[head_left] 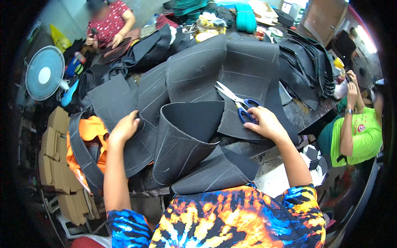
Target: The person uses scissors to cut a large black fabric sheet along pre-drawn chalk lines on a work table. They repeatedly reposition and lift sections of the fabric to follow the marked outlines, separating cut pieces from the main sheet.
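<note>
A long sheet of thick black textured material [196,78], marked with pale lines, drapes across the worktable in front of me. Its near end curls up into an open fold [178,144] between my hands. My right hand [266,123] grips scissors [232,96] with dark blue handles. Their blades are spread and lie over the sheet, tips toward the upper left. At the left, my left hand [125,127] is closed on the edge of a black piece [112,99]; some of its fingers are hidden. Beside that hand hangs an orange item [92,129] with a black strap [78,144].
Black cut pieces [308,66] are stacked at the right of the table. A blue fan [44,73] and cardboard boxes [62,165] are at the left. One person in red [108,22] sits across the table; another in bright green [355,132] is at the right.
</note>
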Tool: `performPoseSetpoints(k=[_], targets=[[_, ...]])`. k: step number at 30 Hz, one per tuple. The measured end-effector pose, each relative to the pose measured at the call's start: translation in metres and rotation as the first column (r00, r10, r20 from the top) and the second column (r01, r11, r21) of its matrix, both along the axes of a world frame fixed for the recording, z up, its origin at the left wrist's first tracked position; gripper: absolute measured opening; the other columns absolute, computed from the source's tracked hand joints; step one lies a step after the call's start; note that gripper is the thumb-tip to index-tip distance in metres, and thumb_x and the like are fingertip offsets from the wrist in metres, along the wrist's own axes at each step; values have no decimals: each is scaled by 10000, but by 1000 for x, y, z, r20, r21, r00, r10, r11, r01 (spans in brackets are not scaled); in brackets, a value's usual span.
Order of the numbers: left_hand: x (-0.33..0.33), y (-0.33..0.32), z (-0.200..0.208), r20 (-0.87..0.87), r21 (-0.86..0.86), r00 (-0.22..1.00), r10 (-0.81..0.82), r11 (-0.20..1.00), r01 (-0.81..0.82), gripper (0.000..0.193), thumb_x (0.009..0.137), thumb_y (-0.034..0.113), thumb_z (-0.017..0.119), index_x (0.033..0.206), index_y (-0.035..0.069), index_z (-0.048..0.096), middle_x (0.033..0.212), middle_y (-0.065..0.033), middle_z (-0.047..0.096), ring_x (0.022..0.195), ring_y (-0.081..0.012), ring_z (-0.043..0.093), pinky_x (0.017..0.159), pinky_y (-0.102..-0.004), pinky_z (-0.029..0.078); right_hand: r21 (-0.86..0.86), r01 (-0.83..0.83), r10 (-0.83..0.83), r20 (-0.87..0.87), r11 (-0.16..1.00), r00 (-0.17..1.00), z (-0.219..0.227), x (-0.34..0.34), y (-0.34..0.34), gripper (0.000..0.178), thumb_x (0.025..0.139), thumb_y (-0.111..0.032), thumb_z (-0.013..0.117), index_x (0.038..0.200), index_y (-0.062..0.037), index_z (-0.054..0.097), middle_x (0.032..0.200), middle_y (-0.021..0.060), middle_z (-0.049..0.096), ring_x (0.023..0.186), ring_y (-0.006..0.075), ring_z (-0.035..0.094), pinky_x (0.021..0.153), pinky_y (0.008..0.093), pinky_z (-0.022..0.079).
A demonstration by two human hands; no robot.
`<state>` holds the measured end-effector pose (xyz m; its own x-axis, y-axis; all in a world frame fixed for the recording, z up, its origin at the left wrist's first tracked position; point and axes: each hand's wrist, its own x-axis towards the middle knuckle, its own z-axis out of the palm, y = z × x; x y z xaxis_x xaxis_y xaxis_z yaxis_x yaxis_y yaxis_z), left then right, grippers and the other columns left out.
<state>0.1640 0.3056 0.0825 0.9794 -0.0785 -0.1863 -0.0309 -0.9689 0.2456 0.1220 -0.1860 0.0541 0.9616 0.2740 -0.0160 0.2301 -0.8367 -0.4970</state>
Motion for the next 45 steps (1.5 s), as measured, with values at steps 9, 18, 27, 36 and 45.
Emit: performPoseSetpoints(k=[9, 18, 27, 36, 45], targets=[[78, -18, 14, 4, -504, 946, 323, 818, -277, 853, 866, 608, 640, 1470, 52, 407, 1023, -192, 678, 905, -240, 646, 812, -366, 514, -59, 122, -106, 217, 991, 970, -13, 26, 7, 416, 742, -147, 759, 1056, -19, 518, 1031, 196, 628, 959, 373, 635, 832, 447, 517], [106, -32, -30, 100, -513, 845, 525, 755, -409, 1154, 709, 731, 717, 1526, 31, 299, 1432, -277, 469, 1287, -344, 515, 1046, -421, 428, 354, 236, -112, -336, 905, 935, 8, 19, -26, 241, 780, -198, 812, 849, -9, 679, 708, 17, 611, 675, 109, 582, 640, 275, 463], [101, -37, 9, 141, -891, 888, 438, 447, -79, 953, 723, 305, 882, 1473, 36, 360, 1336, -283, 522, 1141, -302, 593, 963, -387, 491, 559, 222, -415, 246, 799, 876, 82, 149, 25, 342, 802, -300, 830, 936, -45, 646, 923, 45, 671, 860, 130, 620, 803, 285, 486], [95, -68, 88, 286, -957, 827, 485, 193, 217, 430, 854, 39, 708, 1271, 22, 601, 1182, -95, 632, 1103, -195, 582, 1008, -343, 443, 861, -103, -293, 279, 497, 914, 165, 215, 76, 263, 757, -249, 811, 847, -23, 709, 811, 42, 651, 809, 159, 600, 759, 295, 467], [1, -88, 198, 812, -508, 172, 557, 531, 679, 369, 901, 63, 663, 1265, 14, 619, 1210, -112, 659, 1109, -203, 626, 1014, -349, 463, 809, -471, -227, 562, 352, 795, 269, 155, -33, 382, 751, -94, 691, 1114, -45, 584, 988, 56, 615, 815, 148, 574, 735, 306, 457]])
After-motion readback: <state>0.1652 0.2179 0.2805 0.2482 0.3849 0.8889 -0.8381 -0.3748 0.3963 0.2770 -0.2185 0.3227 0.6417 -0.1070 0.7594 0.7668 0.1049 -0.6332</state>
